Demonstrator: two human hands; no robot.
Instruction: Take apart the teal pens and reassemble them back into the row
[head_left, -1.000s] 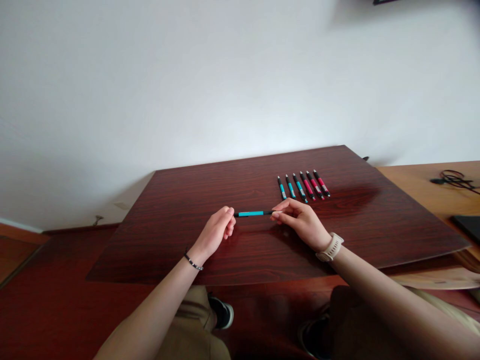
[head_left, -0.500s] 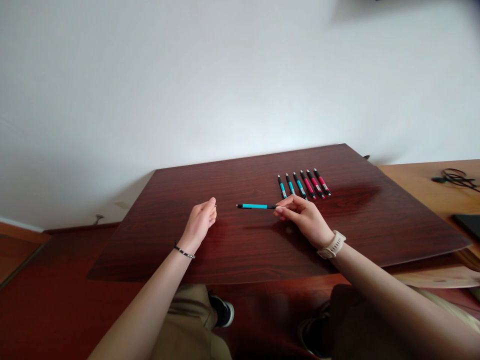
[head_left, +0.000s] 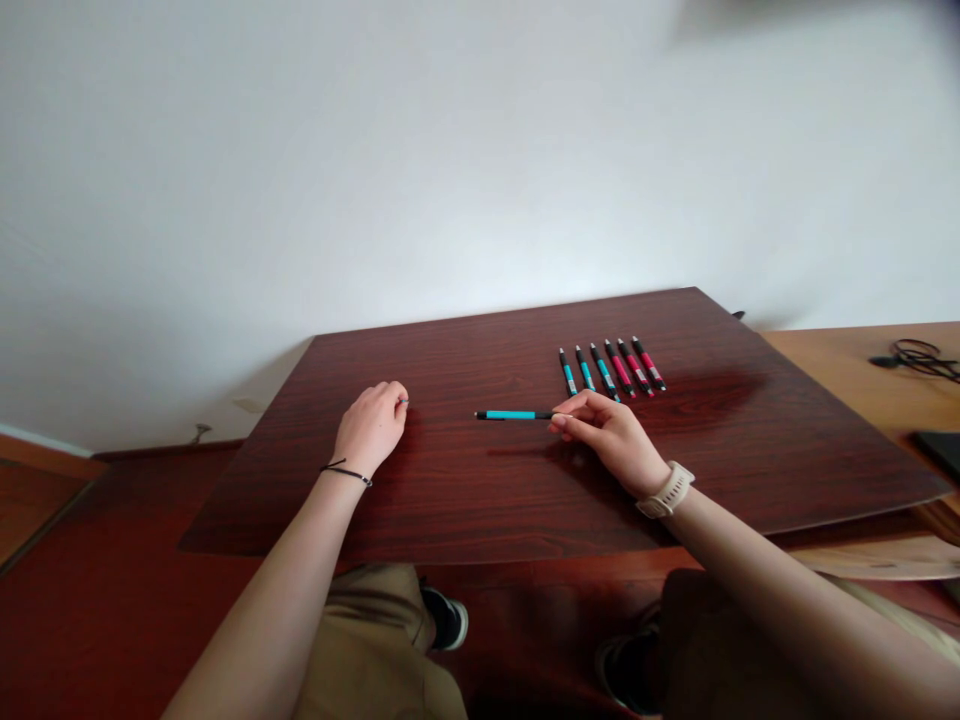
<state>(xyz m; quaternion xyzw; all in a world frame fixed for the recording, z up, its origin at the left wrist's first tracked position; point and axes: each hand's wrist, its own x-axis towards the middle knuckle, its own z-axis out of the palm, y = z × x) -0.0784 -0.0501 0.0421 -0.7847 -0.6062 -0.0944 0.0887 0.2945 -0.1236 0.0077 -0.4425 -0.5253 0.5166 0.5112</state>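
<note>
My right hand pinches a turquoise pen by its black right end. The pen lies level in the air above the dark wooden table, its other end pointing left. My left hand is over the left part of the table, back up and fingers curled closed. A small bluish spot shows by its fingertips; I cannot make out what it is. Behind my right hand several pens lie side by side in a slanted row, turquoise pens on the left and pink pens on the right.
A white wall rises behind the table. To the right is a lighter wooden surface with a coiled black cable and a dark flat object at the frame edge.
My left hand has moved left, away from the pen, and turned so that its back faces up. My right hand holds the turquoise pen in nearly the same place.
</note>
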